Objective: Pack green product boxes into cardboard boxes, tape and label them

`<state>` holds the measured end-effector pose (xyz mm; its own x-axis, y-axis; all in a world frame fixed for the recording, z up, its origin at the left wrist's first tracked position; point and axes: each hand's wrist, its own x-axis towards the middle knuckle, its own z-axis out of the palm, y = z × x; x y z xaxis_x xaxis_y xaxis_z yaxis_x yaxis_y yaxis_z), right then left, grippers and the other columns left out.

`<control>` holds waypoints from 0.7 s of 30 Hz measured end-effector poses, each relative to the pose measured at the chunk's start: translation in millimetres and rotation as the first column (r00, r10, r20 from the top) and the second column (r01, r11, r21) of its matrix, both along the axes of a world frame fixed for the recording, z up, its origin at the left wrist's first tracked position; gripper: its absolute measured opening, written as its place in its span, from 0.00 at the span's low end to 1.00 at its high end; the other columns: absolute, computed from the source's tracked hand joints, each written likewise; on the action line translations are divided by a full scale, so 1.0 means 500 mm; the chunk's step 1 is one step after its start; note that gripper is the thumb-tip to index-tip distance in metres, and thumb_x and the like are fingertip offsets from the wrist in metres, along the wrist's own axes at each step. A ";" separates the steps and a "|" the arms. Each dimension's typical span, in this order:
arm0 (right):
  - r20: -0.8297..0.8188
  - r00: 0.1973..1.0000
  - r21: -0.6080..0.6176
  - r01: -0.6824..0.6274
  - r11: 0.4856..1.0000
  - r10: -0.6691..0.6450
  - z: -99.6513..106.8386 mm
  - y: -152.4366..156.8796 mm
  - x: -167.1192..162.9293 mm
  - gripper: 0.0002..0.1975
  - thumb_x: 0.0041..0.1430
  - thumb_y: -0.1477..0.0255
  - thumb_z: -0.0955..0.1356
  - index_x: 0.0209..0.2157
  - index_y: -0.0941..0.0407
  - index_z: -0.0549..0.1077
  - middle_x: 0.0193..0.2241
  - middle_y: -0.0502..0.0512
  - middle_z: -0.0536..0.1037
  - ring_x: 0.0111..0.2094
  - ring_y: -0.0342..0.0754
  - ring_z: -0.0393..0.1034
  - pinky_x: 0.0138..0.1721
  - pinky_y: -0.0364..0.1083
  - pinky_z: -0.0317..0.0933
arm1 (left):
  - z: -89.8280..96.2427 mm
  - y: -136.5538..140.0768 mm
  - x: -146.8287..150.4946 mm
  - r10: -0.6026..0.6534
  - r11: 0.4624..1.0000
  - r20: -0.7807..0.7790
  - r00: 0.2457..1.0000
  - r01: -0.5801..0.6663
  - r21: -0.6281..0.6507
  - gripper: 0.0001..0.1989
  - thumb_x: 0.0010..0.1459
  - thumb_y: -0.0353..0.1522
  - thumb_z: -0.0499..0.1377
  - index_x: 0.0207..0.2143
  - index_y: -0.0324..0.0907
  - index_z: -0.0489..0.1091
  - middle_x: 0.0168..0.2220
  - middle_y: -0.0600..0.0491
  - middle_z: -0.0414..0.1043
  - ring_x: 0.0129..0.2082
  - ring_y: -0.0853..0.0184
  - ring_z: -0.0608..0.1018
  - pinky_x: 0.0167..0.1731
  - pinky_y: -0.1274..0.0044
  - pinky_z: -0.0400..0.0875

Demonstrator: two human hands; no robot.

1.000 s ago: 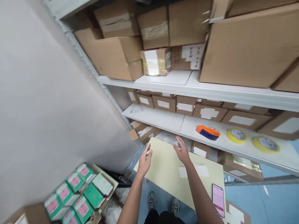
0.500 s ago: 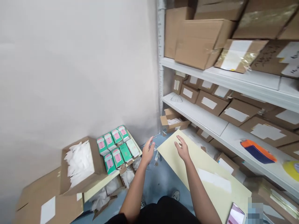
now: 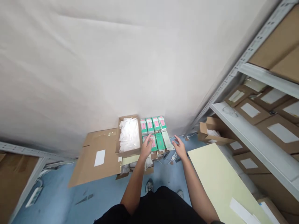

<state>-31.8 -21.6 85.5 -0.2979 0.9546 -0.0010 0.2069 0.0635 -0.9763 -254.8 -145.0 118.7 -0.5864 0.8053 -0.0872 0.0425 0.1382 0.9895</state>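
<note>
My left hand (image 3: 146, 146) is open and empty, held out in front of the green and pink boxes (image 3: 160, 141), partly covering one in the near row. Two short rows of these boxes sit side by side against the wall; the near one at the right end has a pale top (image 3: 166, 140). Just right of them my right hand (image 3: 179, 147) hangs open over the floor, fingers apart, touching nothing. Left of the boxes stands an open carton (image 3: 118, 146) full of white packets (image 3: 129, 134), whose kind I cannot make out.
A large cardboard sheet or flap with a white label (image 3: 99, 157) spreads left of the carton. At right are a pale yellow tabletop (image 3: 210, 161) and shelving (image 3: 257, 137) with labelled cartons. An open carton (image 3: 203, 132) sits beside the shelf post. A power strip (image 3: 34, 196) lies on the blue floor.
My view has swung left and down, bringing the green boxes and white packets to the middle. Both hands remain open and empty; the left now overlaps the boxes. The phone has left the view.
</note>
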 end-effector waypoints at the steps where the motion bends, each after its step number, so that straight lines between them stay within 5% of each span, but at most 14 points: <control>1: -0.001 1.000 -0.005 -0.008 1.000 0.008 -0.004 0.000 -0.028 0.33 0.57 0.55 0.70 0.61 0.54 0.74 0.61 0.65 0.74 0.59 0.62 0.72 0.53 0.57 0.71 | -0.008 -0.013 -0.026 0.020 1.000 0.011 1.000 -0.020 -0.003 0.28 0.67 0.43 0.56 0.65 0.44 0.68 0.65 0.44 0.70 0.65 0.55 0.72 0.63 0.64 0.66; 6: 0.026 0.999 -0.046 -0.044 0.998 0.046 -0.029 0.022 -0.115 0.35 0.56 0.54 0.70 0.62 0.55 0.73 0.62 0.66 0.73 0.59 0.63 0.71 0.52 0.57 0.71 | -0.050 -0.036 -0.088 0.076 0.997 0.092 0.993 -0.074 -0.025 0.28 0.67 0.44 0.55 0.67 0.47 0.66 0.67 0.46 0.67 0.66 0.56 0.70 0.64 0.65 0.65; 11: 0.041 0.998 -0.101 -0.052 0.994 0.057 -0.077 0.094 -0.144 0.34 0.56 0.54 0.70 0.62 0.55 0.73 0.62 0.66 0.74 0.58 0.62 0.72 0.53 0.57 0.71 | -0.101 0.023 -0.074 0.082 0.995 0.181 0.980 -0.069 -0.075 0.28 0.66 0.45 0.57 0.65 0.46 0.69 0.67 0.46 0.67 0.67 0.55 0.69 0.65 0.63 0.65; 16: 0.013 0.998 -0.168 -0.057 0.984 0.060 -0.148 0.216 -0.158 0.34 0.54 0.54 0.71 0.60 0.55 0.74 0.59 0.65 0.77 0.54 0.60 0.75 0.56 0.57 0.70 | -0.167 0.156 -0.039 0.033 0.988 0.230 0.973 0.003 -0.152 0.27 0.65 0.43 0.58 0.64 0.44 0.70 0.67 0.43 0.67 0.67 0.54 0.69 0.65 0.62 0.64; 21: -0.003 0.996 -0.293 -0.084 0.953 0.087 -0.220 0.345 -0.163 0.33 0.51 0.56 0.72 0.57 0.53 0.76 0.57 0.62 0.79 0.51 0.58 0.78 0.54 0.56 0.71 | -0.228 0.352 -0.030 0.050 0.969 0.180 0.982 -0.004 -0.246 0.26 0.64 0.42 0.58 0.61 0.43 0.72 0.67 0.43 0.67 0.67 0.55 0.70 0.65 0.63 0.63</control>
